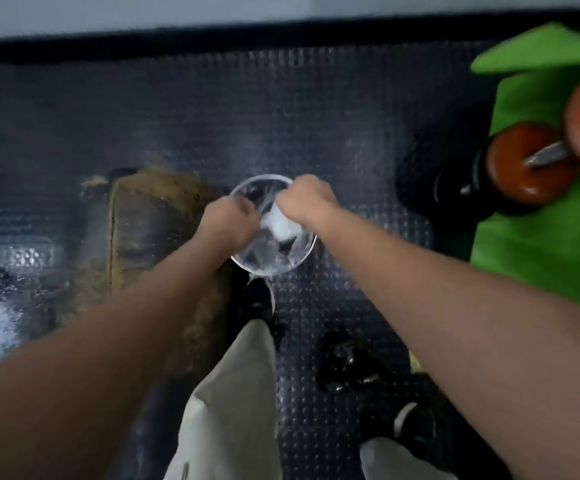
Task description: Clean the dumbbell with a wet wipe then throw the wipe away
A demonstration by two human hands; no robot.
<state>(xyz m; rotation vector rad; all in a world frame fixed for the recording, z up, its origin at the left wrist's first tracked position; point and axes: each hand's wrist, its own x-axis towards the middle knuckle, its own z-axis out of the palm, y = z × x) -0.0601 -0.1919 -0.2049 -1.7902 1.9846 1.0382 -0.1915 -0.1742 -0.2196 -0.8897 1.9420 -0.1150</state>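
A white wet wipe [281, 227] hangs bunched over a round clear waste bin [302, 255] lined with a plastic bag, on the floor in front of my feet. My right hand [307, 199] is closed on the wipe's top right. My left hand [230, 219] has its fingers curled against the wipe's left edge and seems to pinch it too; motion blur hides the exact hold. The orange dumbbell [523, 168], with a metal bar, lies at the far right on a green surface [541, 244], well apart from both hands.
The floor is a dark studded rubber mat [333, 116]. A brown cardboard box [150, 216] sits left of the bin. Black weight plates [430, 174] lie beside the dumbbell, and a black object [347, 365] lies near my shoes. A wall edge runs along the top.
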